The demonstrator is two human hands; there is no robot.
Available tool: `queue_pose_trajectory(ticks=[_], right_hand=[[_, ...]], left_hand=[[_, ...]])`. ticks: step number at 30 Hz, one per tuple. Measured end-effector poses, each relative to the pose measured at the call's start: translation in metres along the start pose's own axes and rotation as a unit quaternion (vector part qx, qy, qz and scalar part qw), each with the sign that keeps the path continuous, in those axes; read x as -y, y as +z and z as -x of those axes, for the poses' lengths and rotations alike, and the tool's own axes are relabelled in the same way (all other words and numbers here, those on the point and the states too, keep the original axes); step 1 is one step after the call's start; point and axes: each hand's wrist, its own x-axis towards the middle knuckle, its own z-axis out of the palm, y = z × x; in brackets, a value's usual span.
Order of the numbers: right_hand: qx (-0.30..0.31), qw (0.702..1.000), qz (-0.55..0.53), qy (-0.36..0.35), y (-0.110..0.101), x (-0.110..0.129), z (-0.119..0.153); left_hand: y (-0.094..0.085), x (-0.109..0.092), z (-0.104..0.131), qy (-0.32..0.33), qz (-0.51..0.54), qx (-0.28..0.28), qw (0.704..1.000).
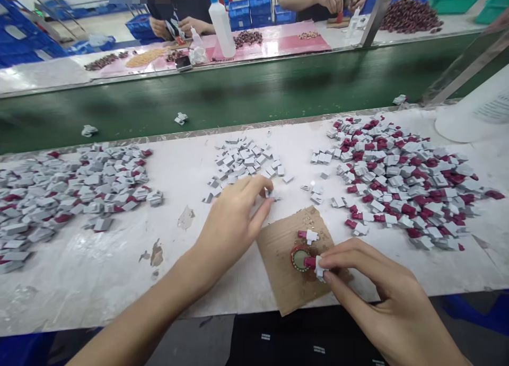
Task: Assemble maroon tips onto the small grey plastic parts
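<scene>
Nearest to us, the right hand (401, 297) has its thumb and forefinger pinched on the grey end of a grey-and-maroon piece (314, 263). We see this piece over a red-rimmed bottle cap (294, 258), its maroon end pointing left across the cap; its long axis runs roughly left to right, dipping a little toward the hand. Whether it touches the cap, we cannot tell. The cap sits on a cardboard sheet (280, 273), and just beyond it lies a second piece (308, 236), also with its maroon end to the left.

Farther out, the left hand (228, 217) bends over the near edge of a grey pile (246, 159), thumb and forefinger slightly apart. A small grey piece (271, 194) shows at those fingers, but we cannot tell whether it is gripped.

On the tabletop (119, 281), mixed heaps spread to the left (79, 188) and right (401, 185). Behind them we find a green belt (246, 101) carrying a few loose pieces, then two co-workers' hands.
</scene>
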Motion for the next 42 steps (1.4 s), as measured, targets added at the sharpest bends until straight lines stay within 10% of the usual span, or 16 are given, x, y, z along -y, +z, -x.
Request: queue_pose_trajectory(ticks=[5, 18, 26, 34, 42], right_hand=[[-0.017, 1.000, 0.011, -0.017, 0.003, 0.006, -0.006], [-0.015, 1.000, 0.011, -0.017, 0.003, 0.010, -0.007], [-0.091, 0.971, -0.188, 0.117, -0.010, -0.002, -0.013], [-0.117, 0.905, -0.390, 0.121, -0.005, -0.007, -0.035], [-0.122, 0.912, -0.380, 0.099, -0.003, -0.006, -0.037]], left_hand=[[0.004, -0.014, 0.028, -0.052, 0.106, 0.098, 0.988], [0.020, -0.014, 0.033, -0.036, 0.086, 0.119, 0.988], [0.006, -0.018, 0.028, -0.069, 0.121, 0.129, 0.982], [0.005, -0.045, 0.003, -0.144, 0.508, 0.147, 0.836], [0.015, -0.044, 0.000, -0.152, 0.559, 0.149, 0.801]])
